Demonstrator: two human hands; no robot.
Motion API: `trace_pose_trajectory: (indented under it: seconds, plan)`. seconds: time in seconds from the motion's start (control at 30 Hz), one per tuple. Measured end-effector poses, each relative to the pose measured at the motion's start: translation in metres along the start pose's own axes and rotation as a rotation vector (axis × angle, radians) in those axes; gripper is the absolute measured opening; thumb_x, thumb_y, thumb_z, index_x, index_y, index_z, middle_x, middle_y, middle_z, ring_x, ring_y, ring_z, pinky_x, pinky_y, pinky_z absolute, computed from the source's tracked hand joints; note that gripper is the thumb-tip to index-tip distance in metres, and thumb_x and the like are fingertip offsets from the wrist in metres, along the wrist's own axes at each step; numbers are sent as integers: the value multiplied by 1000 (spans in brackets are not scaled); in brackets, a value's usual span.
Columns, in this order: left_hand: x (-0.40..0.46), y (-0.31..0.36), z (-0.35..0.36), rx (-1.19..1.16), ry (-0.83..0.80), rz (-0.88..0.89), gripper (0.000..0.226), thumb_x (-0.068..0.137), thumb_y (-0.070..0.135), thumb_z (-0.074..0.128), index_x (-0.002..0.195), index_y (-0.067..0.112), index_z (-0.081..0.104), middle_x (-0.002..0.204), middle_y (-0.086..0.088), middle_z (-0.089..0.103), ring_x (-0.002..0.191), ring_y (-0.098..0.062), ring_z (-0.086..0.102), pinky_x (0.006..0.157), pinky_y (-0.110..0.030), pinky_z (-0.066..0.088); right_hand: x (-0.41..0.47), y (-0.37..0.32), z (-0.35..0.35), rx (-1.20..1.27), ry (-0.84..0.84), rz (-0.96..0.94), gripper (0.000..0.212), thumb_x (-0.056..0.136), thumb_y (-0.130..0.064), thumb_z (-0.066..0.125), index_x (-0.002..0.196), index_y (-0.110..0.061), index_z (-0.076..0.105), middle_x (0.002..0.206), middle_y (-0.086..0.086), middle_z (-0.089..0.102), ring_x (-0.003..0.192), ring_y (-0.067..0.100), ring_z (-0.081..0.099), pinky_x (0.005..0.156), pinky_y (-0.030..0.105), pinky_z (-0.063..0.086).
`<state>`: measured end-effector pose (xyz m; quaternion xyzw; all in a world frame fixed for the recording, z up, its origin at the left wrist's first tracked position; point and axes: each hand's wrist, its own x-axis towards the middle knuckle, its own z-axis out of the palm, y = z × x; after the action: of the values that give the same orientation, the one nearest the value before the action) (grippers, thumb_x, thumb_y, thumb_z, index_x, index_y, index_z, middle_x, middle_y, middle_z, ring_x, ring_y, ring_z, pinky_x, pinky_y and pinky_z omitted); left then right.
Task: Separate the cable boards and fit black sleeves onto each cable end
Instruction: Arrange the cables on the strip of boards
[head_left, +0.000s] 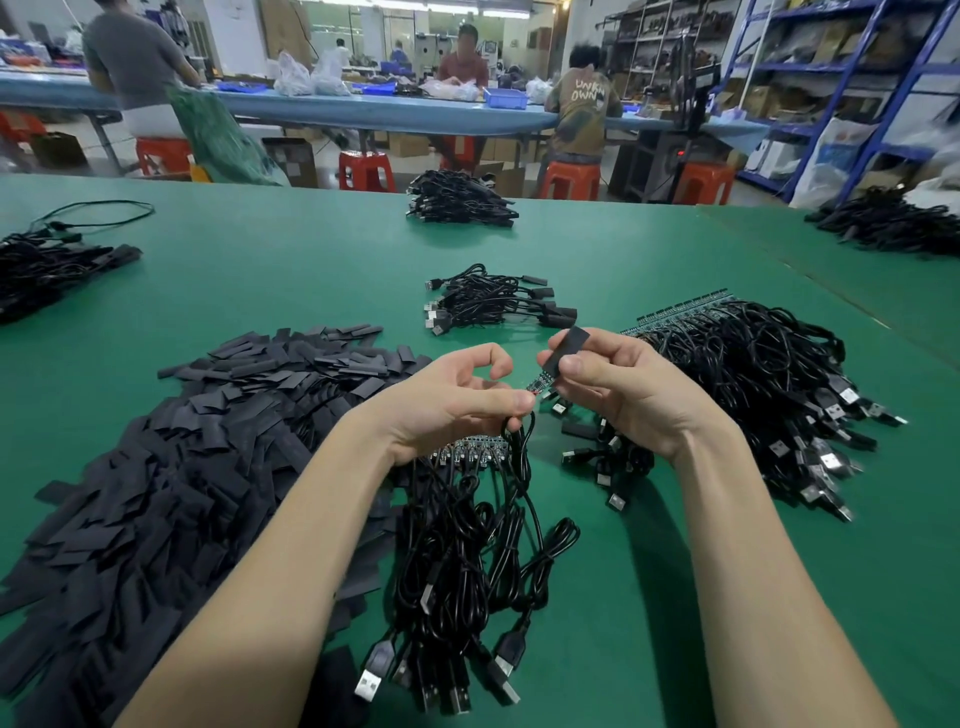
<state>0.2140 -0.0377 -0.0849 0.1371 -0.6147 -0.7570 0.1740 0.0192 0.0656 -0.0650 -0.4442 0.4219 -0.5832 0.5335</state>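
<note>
— What are the two hands doing at the centre of the frame?

— The right hand (618, 384) pinches a flat black sleeve (568, 349) between thumb and fingers, tilted, its lower end meeting a small circuit board (536, 383). The left hand (457, 397) grips the black cable (522, 457) just below that board, thumb and forefinger closed on it, and the cable hangs down toward the bottom of the frame.

— Is the sleeve already over the board?

— Its lower edge touches or just overlaps the board's tip; most of the board still shows.

— Where is the rest of the work?

— On the green table (291, 270). A wide heap of loose sleeves (171, 467) fills the left and lower left. A bundle of cables with USB plugs (457, 597) lies at bottom centre, under the left wrist, with a strip of joined boards (470, 447) at its top. A larger mass of cables on board strips (753, 384) sits on the right. A small group of sleeved cables (493, 306) lies just above the hands.

— And farther off?

— More cable piles (457, 200) at the table's far edge, and people seated on red stools (366, 169) at a blue bench across the upper frame.
</note>
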Motion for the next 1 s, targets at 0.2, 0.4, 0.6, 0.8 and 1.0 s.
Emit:
trace_pose_trajectory:
  seconds: [0.2,0.4,0.6,0.8,1.0]
  plan:
    - [-1,1,1,18,-23,12,35,83,2,72,86,18,41,72,1,62,66,-13,63,60,-16,48,-5,0,-6,-74,-88,28,25,78,-2,71,87,-24,80,99,3,78,88,11,73,83,22,59]
    - [1,0,4,-4,10,38,37,84,5,72,82,20,38,74,-1,62,68,-13,62,59,-18,48,-2,-1,-1,-78,-72,-50,23,79,-2,73,90,-21,79,103,6,78,92,13,73,81,21,57]
    - [0,2,6,66,-16,3,38,87,4,72,82,19,38,69,3,57,67,-12,63,59,-17,45,-5,2,-5,-91,-89,-28,26,81,-2,71,90,-25,78,103,4,77,90,12,72,80,21,57]
    - [-3,4,8,93,-33,-3,41,85,5,75,83,19,37,71,5,60,68,-12,63,61,-18,45,-4,2,-2,-57,-118,25,22,83,-3,70,92,-22,77,102,5,77,83,13,72,76,22,58]
    - [-3,3,9,92,-33,26,37,85,3,72,86,17,38,72,3,62,67,-15,65,62,-17,49,-5,3,-4,-55,-155,108,20,82,-5,71,91,-22,76,102,7,77,86,14,74,74,22,58]
